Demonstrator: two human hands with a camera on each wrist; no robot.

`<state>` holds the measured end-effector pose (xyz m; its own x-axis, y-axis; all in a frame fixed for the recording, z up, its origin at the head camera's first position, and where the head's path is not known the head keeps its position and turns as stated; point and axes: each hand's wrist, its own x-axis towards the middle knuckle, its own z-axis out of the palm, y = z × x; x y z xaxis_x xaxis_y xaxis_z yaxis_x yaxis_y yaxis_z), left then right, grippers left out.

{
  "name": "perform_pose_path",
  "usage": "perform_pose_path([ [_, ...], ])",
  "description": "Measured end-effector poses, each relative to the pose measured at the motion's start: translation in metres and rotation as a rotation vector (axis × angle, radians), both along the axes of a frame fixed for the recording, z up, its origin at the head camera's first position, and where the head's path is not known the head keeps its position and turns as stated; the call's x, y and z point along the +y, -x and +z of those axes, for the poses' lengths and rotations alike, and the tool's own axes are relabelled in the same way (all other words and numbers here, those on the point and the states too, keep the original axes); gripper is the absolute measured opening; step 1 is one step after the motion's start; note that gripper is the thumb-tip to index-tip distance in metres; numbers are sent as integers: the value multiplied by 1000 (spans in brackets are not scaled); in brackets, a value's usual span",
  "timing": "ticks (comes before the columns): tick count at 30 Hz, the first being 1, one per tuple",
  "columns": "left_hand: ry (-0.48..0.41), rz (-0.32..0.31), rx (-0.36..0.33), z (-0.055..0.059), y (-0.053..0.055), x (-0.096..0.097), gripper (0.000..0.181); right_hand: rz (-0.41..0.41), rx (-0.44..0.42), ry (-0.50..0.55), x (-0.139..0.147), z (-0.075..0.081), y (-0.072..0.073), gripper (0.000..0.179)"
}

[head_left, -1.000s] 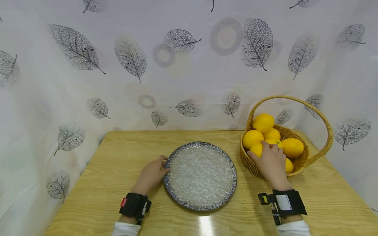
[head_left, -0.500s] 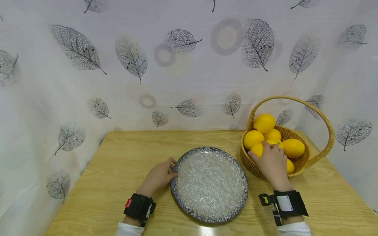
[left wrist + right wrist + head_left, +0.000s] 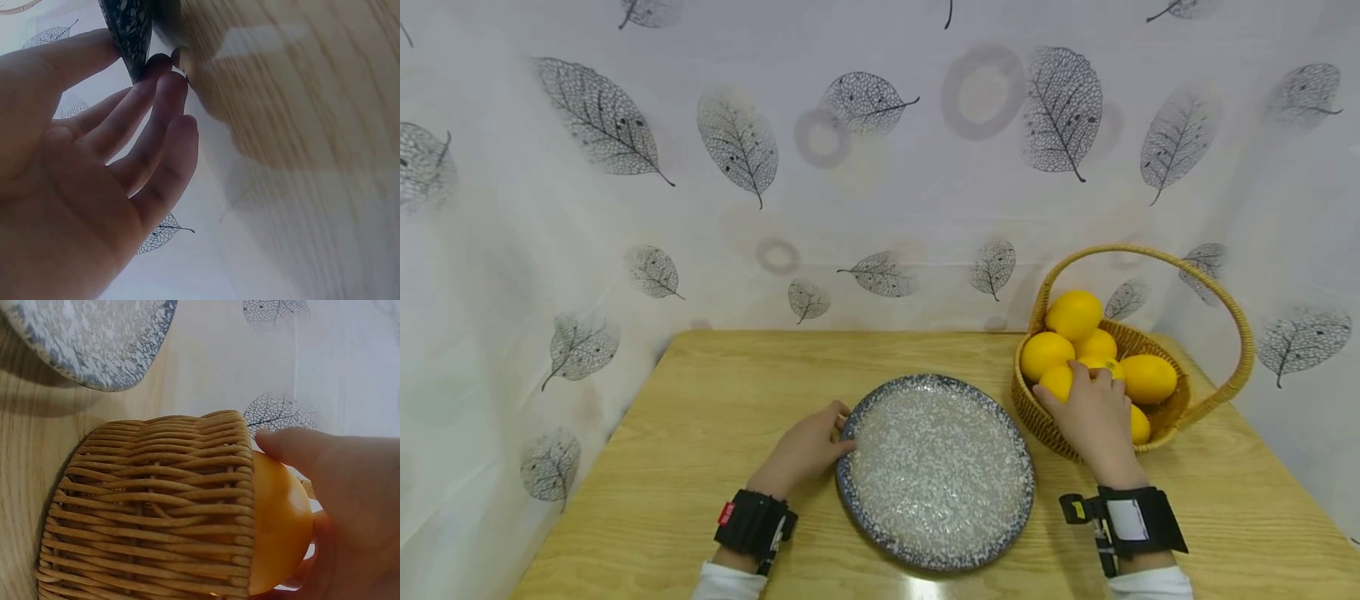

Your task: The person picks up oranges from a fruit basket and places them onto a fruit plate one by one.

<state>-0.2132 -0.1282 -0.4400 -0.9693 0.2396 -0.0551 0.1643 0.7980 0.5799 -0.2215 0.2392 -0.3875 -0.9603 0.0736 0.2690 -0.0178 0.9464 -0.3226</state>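
Note:
The round speckled grey plate with a dark blue rim sits in the middle of the wooden table in the head view. My left hand pinches its left rim, thumb on top and fingers beneath, as the left wrist view also tells. At the right, my right hand reaches into a wicker basket. Its thumb and fingers curl round a yellow lemon, which sits at the basket's near-left rim. Several other lemons lie around it, partly covered by the hand.
A tall wicker handle arches over the basket toward the right. Bare wooden table stretches left of the plate. A pale curtain with leaf prints hangs behind the table and along both sides.
My left hand has moved the plate to the right and nearer to me, then it has stayed about still. The right hand keeps its place on the lemon in the basket.

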Motion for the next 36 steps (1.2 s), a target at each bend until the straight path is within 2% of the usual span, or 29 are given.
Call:
perform_pose_path([
  [8, -7, -13, -2, 1, -2, 0, 46, 40, -49, 25, 5, 5, 0, 74],
  [16, -3, -6, -2, -2, 0, -2, 46, 22, -106, 58, 4, 9, 0, 76],
  [30, -12, -14, -8, -1, -1, -2, 46, 2, 27, 109, 2, 7, -1, 64],
  [36, -16, -12, -15, -2, -1, -2, 46, -23, 72, 144, -4, 11, -4, 63],
])
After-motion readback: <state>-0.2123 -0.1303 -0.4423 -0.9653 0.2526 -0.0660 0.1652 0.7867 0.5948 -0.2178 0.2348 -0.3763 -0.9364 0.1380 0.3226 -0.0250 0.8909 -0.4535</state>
